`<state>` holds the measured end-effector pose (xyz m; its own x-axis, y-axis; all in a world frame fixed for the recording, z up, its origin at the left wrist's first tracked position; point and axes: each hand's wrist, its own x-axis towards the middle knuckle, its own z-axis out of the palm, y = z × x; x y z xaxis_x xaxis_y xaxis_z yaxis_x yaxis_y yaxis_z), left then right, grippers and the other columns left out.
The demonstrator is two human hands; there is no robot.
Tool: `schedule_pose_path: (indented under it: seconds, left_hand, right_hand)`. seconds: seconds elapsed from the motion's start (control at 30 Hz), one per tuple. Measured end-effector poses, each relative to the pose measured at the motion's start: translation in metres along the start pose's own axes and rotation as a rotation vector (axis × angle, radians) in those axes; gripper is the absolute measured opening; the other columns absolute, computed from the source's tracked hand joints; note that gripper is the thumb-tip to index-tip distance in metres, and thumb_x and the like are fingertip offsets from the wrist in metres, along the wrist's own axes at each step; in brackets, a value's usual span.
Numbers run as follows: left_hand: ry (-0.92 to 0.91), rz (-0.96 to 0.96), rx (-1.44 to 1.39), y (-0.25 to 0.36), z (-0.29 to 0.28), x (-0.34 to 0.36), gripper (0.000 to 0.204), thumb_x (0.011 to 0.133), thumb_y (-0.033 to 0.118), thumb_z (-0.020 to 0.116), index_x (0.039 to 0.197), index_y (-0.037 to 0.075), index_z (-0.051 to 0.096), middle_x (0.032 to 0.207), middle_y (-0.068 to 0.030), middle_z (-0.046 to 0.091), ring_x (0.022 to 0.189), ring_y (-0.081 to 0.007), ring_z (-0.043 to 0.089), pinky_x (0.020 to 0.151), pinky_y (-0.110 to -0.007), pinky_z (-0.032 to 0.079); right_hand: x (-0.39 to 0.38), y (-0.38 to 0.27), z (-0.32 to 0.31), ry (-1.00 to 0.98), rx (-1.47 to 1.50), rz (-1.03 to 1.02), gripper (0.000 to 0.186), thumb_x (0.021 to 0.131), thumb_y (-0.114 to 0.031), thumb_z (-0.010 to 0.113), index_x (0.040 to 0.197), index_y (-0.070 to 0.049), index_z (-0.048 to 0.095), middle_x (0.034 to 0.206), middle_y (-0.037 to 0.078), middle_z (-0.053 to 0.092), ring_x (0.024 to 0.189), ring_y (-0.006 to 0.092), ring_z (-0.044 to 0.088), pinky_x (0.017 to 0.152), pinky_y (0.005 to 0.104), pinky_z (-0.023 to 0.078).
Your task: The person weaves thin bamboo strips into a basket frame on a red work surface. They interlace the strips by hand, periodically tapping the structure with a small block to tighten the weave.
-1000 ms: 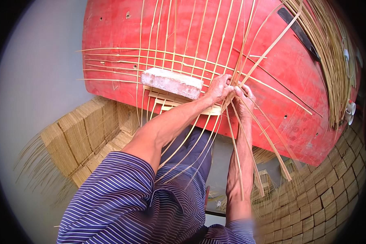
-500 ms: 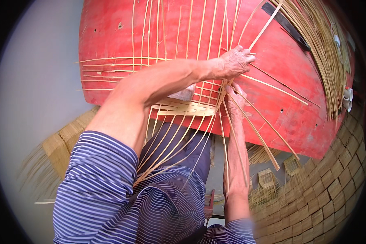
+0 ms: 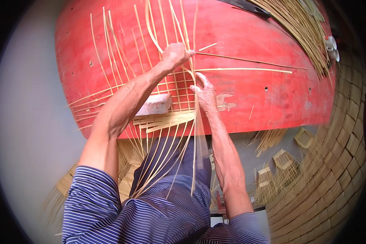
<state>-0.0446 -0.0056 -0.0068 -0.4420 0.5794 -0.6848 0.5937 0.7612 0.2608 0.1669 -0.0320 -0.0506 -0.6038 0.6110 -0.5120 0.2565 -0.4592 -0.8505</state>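
Observation:
On a red board [image 3: 272, 103] lies an open grid of pale bamboo strips [image 3: 182, 83], with a tighter woven band [image 3: 171, 118] along the near edge and loose ends hanging over my lap. A whitish, brick-shaped block [image 3: 154, 103] weighs down the grid, partly behind my left forearm. My left hand [image 3: 175, 55] is closed on strips near the upper part of the grid, its fingertips partly hidden. My right hand [image 3: 204, 91] holds the vertical strips at the grid's right side between thumb and curled fingers, lower than my left.
A long bundle of thin strips [image 3: 303, 36] and a dark flat bar [image 3: 252, 9] lie at the board's upper right, beside white cylinders [image 3: 331, 48]. Several small woven pieces [image 3: 282, 158] sit on the floor below. Stacked woven blocks [image 3: 341, 142] fill the right side.
My left hand has risen and now sits left of where it was half a second ago. The strips that fanned to the lower right now hang more vertically. The whole view has shifted.

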Motion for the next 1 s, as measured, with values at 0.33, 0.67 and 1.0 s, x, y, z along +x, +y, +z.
schedule_pose_path:
  seconds: [0.33, 0.67, 1.0]
  left_hand:
    - [0.074, 0.645, 0.094, -0.013, 0.011, 0.016, 0.029, 0.082, 0.005, 0.056, 0.108, 0.009, 0.069, 0.113, -0.0082, 0.063, 0.108, -0.0261, 0.059, 0.093, -0.045, 0.048]
    - [0.213, 0.923, 0.938, 0.002, -0.004, 0.004, 0.015, 0.084, 0.019, 0.061, 0.098, 0.013, 0.063, 0.095, -0.0076, 0.056, 0.115, -0.0272, 0.050, 0.101, -0.048, 0.034]
    - [-0.238, 0.565, 0.563, 0.011, -0.017, 0.014, 0.036, 0.091, 0.038, 0.059, 0.112, 0.009, 0.061, 0.066, -0.0166, 0.066, 0.078, -0.0400, 0.068, 0.075, -0.057, 0.043]
  right_hand:
    - [0.002, 0.016, 0.004, 0.065, -0.102, -0.106, 0.054, 0.079, 0.001, 0.065, 0.132, 0.000, 0.052, 0.123, 0.022, 0.062, 0.115, 0.0325, 0.062, 0.097, 0.0392, 0.050]
    - [0.000, 0.020, 0.001, 0.094, -0.091, -0.142, 0.056, 0.080, 0.002, 0.062, 0.134, 0.001, 0.049, 0.125, 0.022, 0.061, 0.115, 0.0321, 0.063, 0.098, 0.0393, 0.051]
    - [0.000, -0.001, -0.006, -0.043, -0.158, -0.082, 0.059, 0.083, 0.013, 0.058, 0.139, 0.001, 0.044, 0.135, 0.020, 0.056, 0.127, 0.0255, 0.055, 0.106, 0.0364, 0.046]
